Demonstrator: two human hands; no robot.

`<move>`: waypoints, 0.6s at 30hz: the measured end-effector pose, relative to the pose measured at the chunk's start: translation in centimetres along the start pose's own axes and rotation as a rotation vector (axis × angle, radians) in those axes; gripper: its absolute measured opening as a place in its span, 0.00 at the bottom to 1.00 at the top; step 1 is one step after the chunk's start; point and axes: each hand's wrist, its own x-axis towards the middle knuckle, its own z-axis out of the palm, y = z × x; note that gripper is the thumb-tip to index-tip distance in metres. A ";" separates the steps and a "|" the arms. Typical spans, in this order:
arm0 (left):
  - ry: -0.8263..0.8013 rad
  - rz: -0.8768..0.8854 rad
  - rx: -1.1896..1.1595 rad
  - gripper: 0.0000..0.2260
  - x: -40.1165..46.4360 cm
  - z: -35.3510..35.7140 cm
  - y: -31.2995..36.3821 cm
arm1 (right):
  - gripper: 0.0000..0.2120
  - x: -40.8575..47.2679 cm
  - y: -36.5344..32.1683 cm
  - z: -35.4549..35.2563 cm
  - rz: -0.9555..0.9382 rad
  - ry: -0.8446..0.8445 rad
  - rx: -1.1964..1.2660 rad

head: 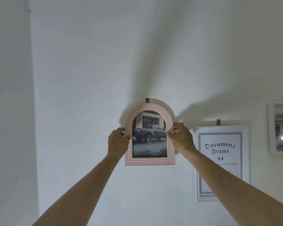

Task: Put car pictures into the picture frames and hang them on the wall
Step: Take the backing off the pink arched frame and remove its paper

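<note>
Hands: both arms stretched up and forward; left hand [118, 141] pinches the left edge of the pink arched frame [149, 161], right hand [180, 136] pinches its right edge, thumbs on the front, fingers curled behind
Frame position: flat against the white wall [88, 79], upright, its arch top just under a small dark hook [147, 100]
Surroundings: white document frame [222, 160] on its own hook [218, 122], near the right hand; the right forearm crosses its lower left corner; another white-framed picture [280, 127] at far right edge
Car picture [149, 136]: dark pickup truck before a building, "TOYOTA" printed low, fills the arched opening
</note>
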 end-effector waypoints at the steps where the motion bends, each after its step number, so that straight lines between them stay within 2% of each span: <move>1: 0.003 -0.003 -0.035 0.13 0.0 -0.3 0.1 | 0.16 0.0 0.0 -0.1 0.009 0.001 0.027; 5: 0.019 0.001 -0.096 0.12 -0.6 -1.0 0.3 | 0.17 -0.5 0.0 -0.7 0.018 -0.002 0.062; 12: -0.100 -0.094 -0.214 0.14 -2.9 -1.5 0.1 | 0.17 -3.3 1.4 -2.4 0.039 -0.036 0.053; 18: -0.193 -0.179 -0.217 0.14 -6.8 -0.7 -1.3 | 0.28 -6.5 4.8 -3.8 0.109 -0.201 -0.025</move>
